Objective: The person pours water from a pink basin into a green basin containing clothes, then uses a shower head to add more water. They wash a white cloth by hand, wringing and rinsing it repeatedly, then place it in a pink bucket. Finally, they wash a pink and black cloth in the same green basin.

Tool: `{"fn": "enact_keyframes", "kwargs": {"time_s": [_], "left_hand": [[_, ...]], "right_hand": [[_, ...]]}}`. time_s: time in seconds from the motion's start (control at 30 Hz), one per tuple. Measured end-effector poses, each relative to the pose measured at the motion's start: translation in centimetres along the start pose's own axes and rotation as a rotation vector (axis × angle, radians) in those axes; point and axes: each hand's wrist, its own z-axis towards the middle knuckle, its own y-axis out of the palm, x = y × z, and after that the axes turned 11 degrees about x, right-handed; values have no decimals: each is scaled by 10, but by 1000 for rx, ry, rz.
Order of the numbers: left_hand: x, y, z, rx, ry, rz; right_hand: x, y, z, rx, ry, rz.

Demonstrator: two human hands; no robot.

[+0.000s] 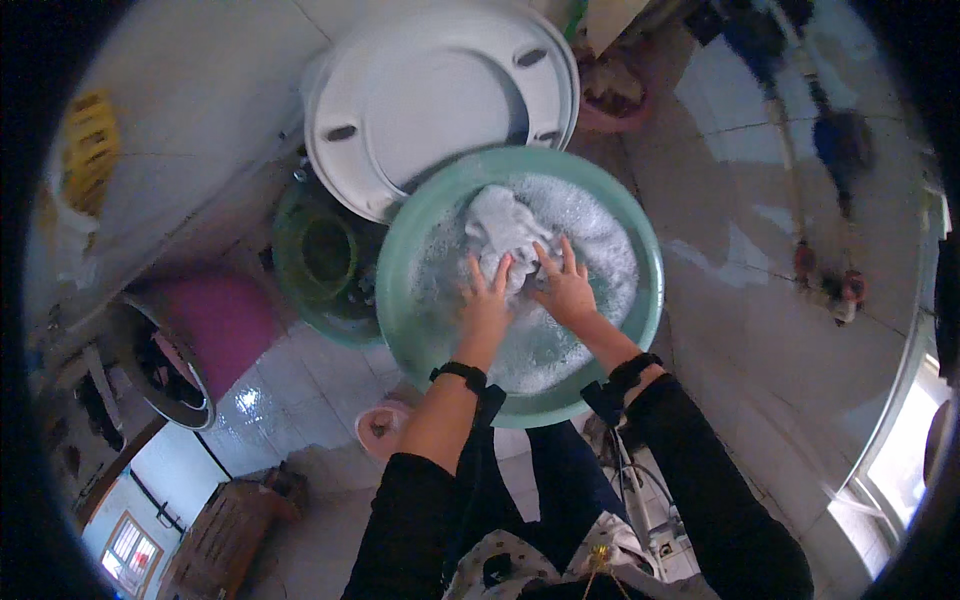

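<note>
A pale, wet cloth [503,222] lies bunched in the soapy water of a large green basin [394,280]. White suds [590,220] float around it, thickest at the right and back. My left hand [484,305] touches the cloth's near left part, its fingers spread. On the near right side, my right hand [566,292] rests with fingers apart against the cloth's edge. Neither hand is closed round the cloth. The cloth's lower part is hidden under water and foam.
Behind the basin leans a round white plastic lid or tub [430,100]. A darker green basin [290,270] sits to the left, near a pink tub [225,325]. A small pink container [380,425] stands on the floor. Pipes with red valve handles [850,287] run along the right wall.
</note>
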Motion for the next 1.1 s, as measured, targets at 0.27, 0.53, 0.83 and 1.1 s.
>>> {"fn": "enact_keyframes", "kwargs": {"time_s": [0.27, 0.53, 0.83, 1.1], "left_hand": [[-44, 101, 50, -195, 65, -22], [-31, 72, 32, -190, -35, -183], [30, 8, -37, -441, -686, -1822], [20, 33, -78, 233, 271, -593]], "right_hand": [[57, 117, -3, -120, 12, -235], [97, 59, 2, -20, 302, 252], [-34, -48, -80, 215, 17, 740], [-54, -59, -96, 446, -223, 535]]}}
